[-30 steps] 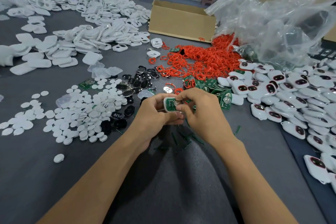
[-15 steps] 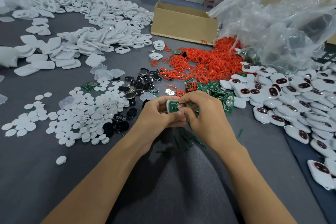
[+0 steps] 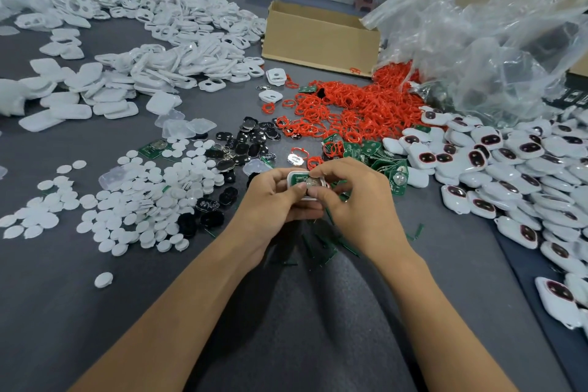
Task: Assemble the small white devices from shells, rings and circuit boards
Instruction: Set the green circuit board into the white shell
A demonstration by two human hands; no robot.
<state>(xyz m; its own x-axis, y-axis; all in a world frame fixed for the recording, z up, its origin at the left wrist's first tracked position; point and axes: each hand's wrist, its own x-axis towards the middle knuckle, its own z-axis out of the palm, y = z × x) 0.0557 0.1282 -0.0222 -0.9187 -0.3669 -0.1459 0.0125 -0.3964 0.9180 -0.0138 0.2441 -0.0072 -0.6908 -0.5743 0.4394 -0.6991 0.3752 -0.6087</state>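
Both hands meet at the table's middle around one small white shell (image 3: 294,177) with a green circuit board and a round silver cell set in it. My left hand (image 3: 273,200) grips the shell from the left and below, thumb on top. My right hand (image 3: 356,197) pinches its right side, fingertips on the silver cell. Just beyond lie loose green circuit boards (image 3: 375,153), a heap of red rings (image 3: 356,108) and, far left, piles of white shells (image 3: 165,51).
White round discs (image 3: 136,200) and black oval pieces (image 3: 241,146) cover the left middle. Assembled white devices (image 3: 509,169) fill the right side. A cardboard box (image 3: 321,38) and a clear plastic bag (image 3: 496,29) stand at the back. Green offcuts (image 3: 321,245) lie under my hands.
Both hands stay together on the same shell. The fingers have shifted only slightly on the board and cell. The view has tilted a little.
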